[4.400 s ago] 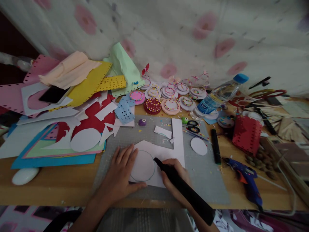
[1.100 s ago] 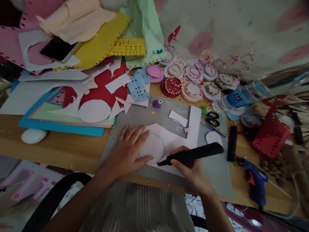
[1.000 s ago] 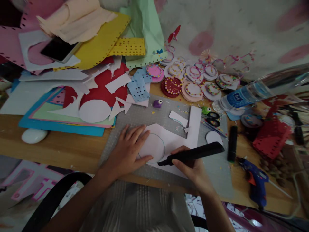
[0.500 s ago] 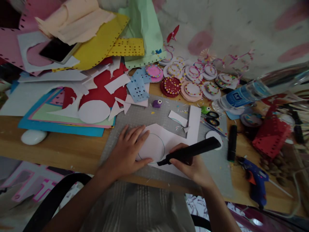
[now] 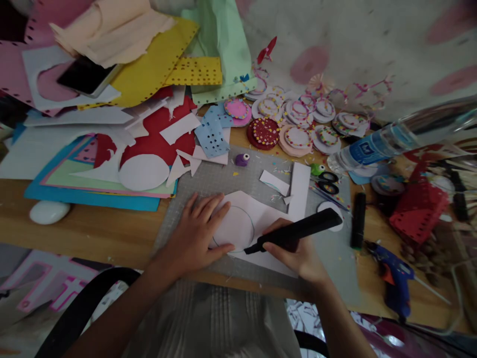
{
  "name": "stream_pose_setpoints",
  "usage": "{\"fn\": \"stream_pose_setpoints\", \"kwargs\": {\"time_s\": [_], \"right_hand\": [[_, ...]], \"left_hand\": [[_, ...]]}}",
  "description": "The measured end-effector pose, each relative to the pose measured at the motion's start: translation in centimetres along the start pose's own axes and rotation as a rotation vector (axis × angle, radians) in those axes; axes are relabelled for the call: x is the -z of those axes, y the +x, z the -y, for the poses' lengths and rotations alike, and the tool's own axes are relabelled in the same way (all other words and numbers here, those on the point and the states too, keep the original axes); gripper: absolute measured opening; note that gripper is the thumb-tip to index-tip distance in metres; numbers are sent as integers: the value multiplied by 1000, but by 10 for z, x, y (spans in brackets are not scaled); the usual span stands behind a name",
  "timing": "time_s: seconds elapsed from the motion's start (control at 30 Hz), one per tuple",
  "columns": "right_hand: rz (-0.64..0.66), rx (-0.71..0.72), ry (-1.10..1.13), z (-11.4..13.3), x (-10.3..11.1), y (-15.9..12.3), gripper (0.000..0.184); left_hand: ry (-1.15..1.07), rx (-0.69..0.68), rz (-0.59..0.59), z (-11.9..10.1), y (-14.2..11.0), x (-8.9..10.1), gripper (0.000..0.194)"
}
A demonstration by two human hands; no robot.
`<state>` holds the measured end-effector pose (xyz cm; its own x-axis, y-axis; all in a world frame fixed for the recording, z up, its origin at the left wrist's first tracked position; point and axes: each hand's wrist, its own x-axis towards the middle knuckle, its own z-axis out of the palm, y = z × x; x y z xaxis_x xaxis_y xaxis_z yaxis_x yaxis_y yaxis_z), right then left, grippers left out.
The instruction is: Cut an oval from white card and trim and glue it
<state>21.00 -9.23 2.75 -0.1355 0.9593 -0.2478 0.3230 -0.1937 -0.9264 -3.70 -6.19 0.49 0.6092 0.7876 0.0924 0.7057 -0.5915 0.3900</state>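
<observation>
On a grey cutting mat [image 5: 208, 171], a white paper sheet [image 5: 266, 209] carries a thin green circle outline. My left hand [image 5: 199, 228] lies flat with spread fingers over the circle's left side, pressing on the sheet. My right hand [image 5: 294, 253] is closed around a long black utility knife [image 5: 298, 231]. Its narrow dark tip touches the sheet at the circle's lower right. A curved white offcut [image 5: 275, 182] and tiny scraps lie above the sheet. Close to the knife's far end is a small white paper disc [image 5: 330, 216].
Black-handled scissors [image 5: 328, 183], a black marker [image 5: 358, 221] and a blue glue gun [image 5: 395, 278] are at the right. A water bottle [image 5: 372, 146] leans there. Decorated paper hats [image 5: 298, 136] line the back. Coloured sheets, a phone [image 5: 87, 75] and a white oval object [image 5: 49, 212] sit left.
The knife tip has shifted slightly to the right and up along the circle line, with my right hand following. My left hand stays nearly in place.
</observation>
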Motion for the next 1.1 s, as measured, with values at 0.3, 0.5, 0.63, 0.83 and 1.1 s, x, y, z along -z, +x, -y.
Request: {"fn": "stream_pose_setpoints", "kwargs": {"time_s": [0.3,0.5,0.63,0.83,1.1], "right_hand": [[97,19,23,-2,5,15,22],[63,19,68,-6,9,19,22],[30,24,63,-7,9,20,22],[-78,27,88,-6,10,20,23],[-288,65,188,-17,10,22,29]], "left_hand": [[1,-3,6,1,0,0,77],[5,3,12,0,0,1,76],[12,1,20,0,1,2,76],[3,9,23,0,0,0,75],[-6,-5,54,2,-2,4,90]]}}
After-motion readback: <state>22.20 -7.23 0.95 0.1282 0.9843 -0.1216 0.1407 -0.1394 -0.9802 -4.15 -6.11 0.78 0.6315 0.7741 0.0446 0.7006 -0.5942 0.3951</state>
